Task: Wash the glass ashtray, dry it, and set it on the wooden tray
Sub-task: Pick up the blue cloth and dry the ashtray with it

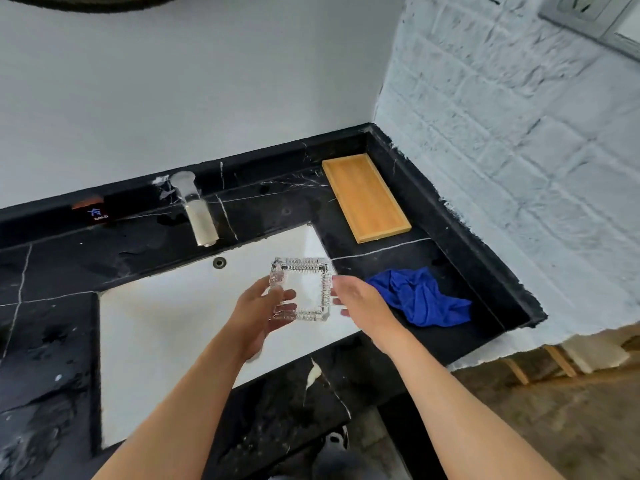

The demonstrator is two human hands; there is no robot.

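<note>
A square clear glass ashtray [304,289] with ribbed edges is held above the right part of the white sink [166,323]. My left hand [258,313] grips its left side, fingers showing through the glass. My right hand [360,306] holds its right edge. The wooden tray [365,197] lies bare on the black counter at the back right. A crumpled blue cloth [420,297] lies on the counter just right of my right hand.
A metal faucet [197,209] juts over the sink's back edge, no water visible. The black marble counter [52,341] surrounds the sink. A white brick wall [519,150] bounds the right side; the counter ends near the front right.
</note>
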